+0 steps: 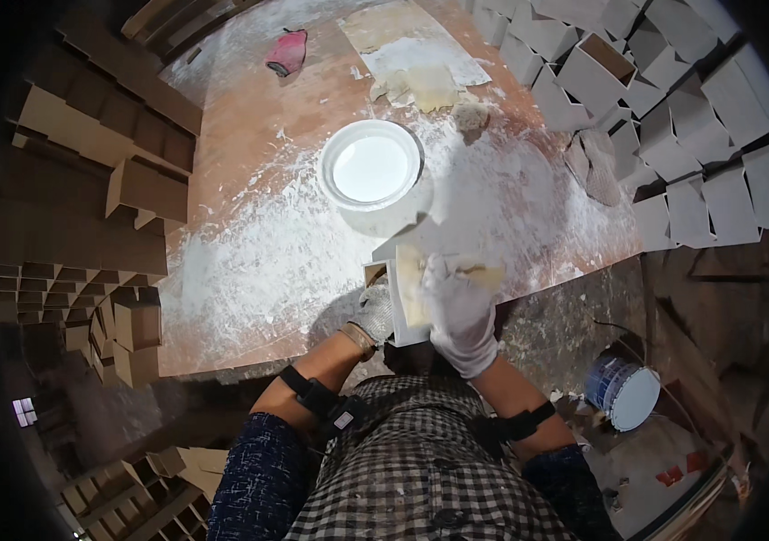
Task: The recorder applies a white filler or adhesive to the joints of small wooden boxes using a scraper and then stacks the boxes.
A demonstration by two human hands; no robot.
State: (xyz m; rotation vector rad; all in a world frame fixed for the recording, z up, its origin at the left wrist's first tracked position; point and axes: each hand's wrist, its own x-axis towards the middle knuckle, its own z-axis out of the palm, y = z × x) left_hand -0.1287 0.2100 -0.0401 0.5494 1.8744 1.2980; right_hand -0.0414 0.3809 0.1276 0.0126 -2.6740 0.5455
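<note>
— How is the left hand held?
— It is curled and gloved.
— And the right hand?
— Held nearby, also gloved; left forearm and right forearm are angled inward.

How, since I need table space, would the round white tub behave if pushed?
The white tub is probably heavy, given the white contents spanning it wall to wall. Wide and upright on the table, it seems likelier to slide than tip.

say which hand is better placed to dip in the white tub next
Probably the right hand: it holds a pale yellow piece, while the left hand is busy holding the box.
</note>
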